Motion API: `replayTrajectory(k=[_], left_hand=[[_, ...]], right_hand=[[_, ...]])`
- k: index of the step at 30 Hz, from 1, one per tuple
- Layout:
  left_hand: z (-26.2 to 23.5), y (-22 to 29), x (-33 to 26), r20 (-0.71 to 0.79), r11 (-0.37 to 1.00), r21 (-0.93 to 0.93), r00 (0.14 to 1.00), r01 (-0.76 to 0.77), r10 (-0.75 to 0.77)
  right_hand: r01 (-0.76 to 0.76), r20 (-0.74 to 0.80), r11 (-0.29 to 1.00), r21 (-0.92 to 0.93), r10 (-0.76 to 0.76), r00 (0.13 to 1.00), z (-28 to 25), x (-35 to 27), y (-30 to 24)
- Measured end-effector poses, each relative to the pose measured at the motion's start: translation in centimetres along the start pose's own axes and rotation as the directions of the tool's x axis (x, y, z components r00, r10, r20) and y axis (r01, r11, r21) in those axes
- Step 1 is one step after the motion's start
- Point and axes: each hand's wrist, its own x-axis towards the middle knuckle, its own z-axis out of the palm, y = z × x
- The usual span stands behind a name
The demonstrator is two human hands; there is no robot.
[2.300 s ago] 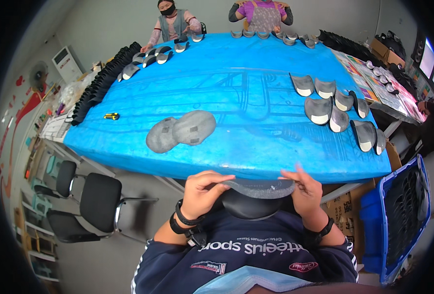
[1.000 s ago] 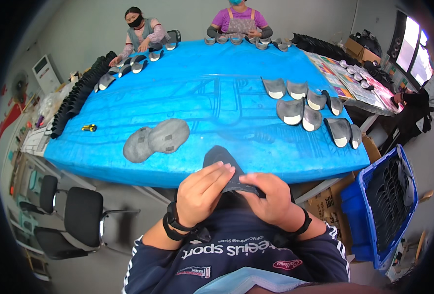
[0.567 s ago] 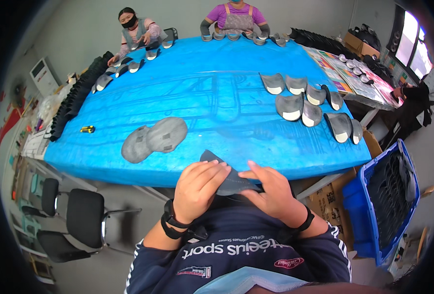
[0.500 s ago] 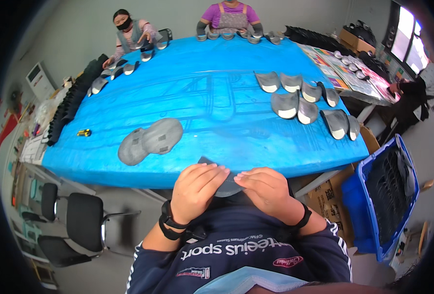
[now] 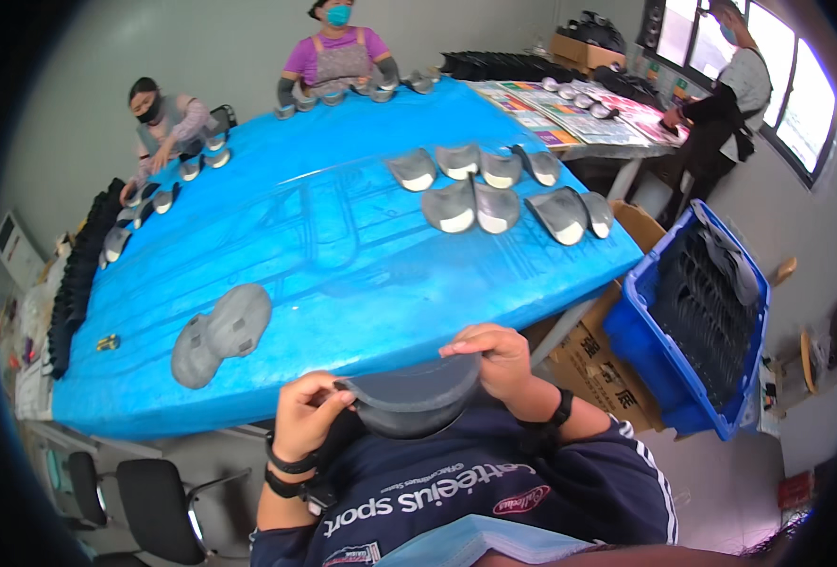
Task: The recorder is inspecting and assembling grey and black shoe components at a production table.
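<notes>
Thing in hands: dark grey shoe piece (image 5: 417, 395), thin and curved like a half moon. It is up in the air, close to the person's chest, just on the near side of the desk edge.
Left hand (image 5: 307, 413): it pinches the left end of the shoe piece, with the fingers curled around that end.
Right hand (image 5: 492, 356): it pinches the right end of the shoe piece, thumb under and fingers on top. A dark band sits on this wrist.
Wrist bands (image 5: 289, 472): two dark bands sit on the left wrist.
Desk (image 5: 343, 236): big and covered in bright blue, it runs from near to far.
Grey lump (image 5: 220, 333): two grey shoe pieces lie stacked on the near left part of the desk, apart from the hands.
Grey rows (image 5: 494, 187): many grey shoe pieces lie side by side on the right part of the desk.
Blue crate (image 5: 694, 331): it stands on the floor to the right of the desk, with dark pieces inside.
Brown box (image 5: 596, 354): it sits between the desk and the blue crate.
Black stack (image 5: 78, 274): a long line of dark pieces runs along the far left edge of the desk.
Other people: two sit at the far end of the desk and one stands far right by the window.
Black chair (image 5: 159, 510): it stands on the floor near left.
</notes>
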Motion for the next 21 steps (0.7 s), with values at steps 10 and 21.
replayTrajectory(k=[10, 21], left_hand=[[2.2, -0.1, 1.1, 0.013, 0.942, 0.240, 0.971, -0.235, 0.239], [1.7, 0.1, 1.5, 0.021, 0.888, 0.409, 0.975, -0.211, 0.223]], right_hand=[[-0.179, 0.093, 0.952, -0.247, 0.207, 0.974, -1.9, -1.3, -1.4], [-0.172, 0.387, 0.980, -0.104, 0.199, 0.901, -2.4, -0.6, -3.0]])
